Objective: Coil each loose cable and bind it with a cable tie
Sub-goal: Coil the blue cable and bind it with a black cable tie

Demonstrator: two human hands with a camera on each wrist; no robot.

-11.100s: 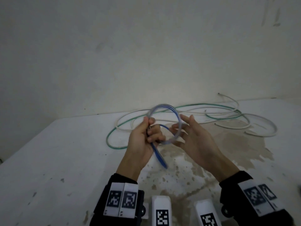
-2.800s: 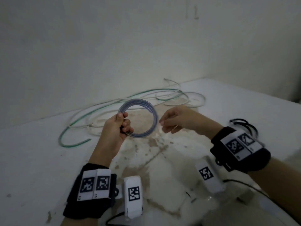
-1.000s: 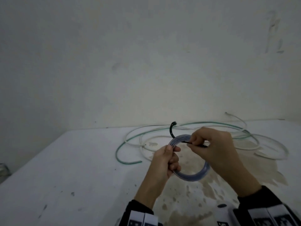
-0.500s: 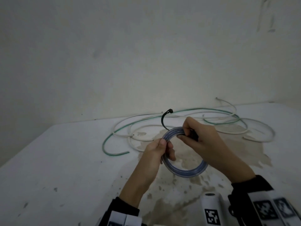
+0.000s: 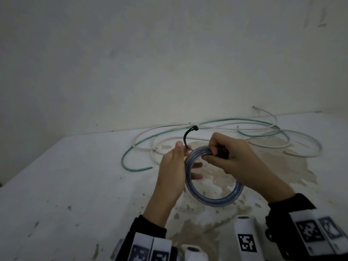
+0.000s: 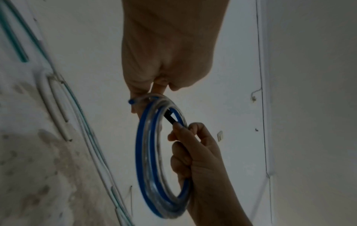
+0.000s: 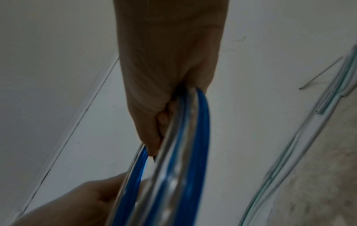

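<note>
A blue and clear cable coil (image 5: 216, 201) hangs in the air above the white table (image 5: 75, 185), held between both hands. My left hand (image 5: 183, 155) pinches the coil's left side, thumb up and fingers behind the ring. At the top of the coil my right hand (image 5: 210, 153) grips a black cable tie (image 5: 186, 135) against the strands. The tie's head end arches up and left above the coil. In the left wrist view the right hand's fingers (image 6: 179, 126) pinch the black cable tie (image 6: 170, 117) inside the coil (image 6: 146, 152). In the right wrist view the coil (image 7: 179, 168) is blurred.
A loose green cable (image 5: 131, 153) and loose white cables (image 5: 301, 147) sprawl across the back of the table near the wall. A brown stain (image 5: 273, 166) spreads under the hands. White marker blocks (image 5: 244, 240) sit at the near edge.
My right hand came back with a black cable tie and has pressed it onto the top of the coil. My left thumb has lifted beside the tie's arching end.
</note>
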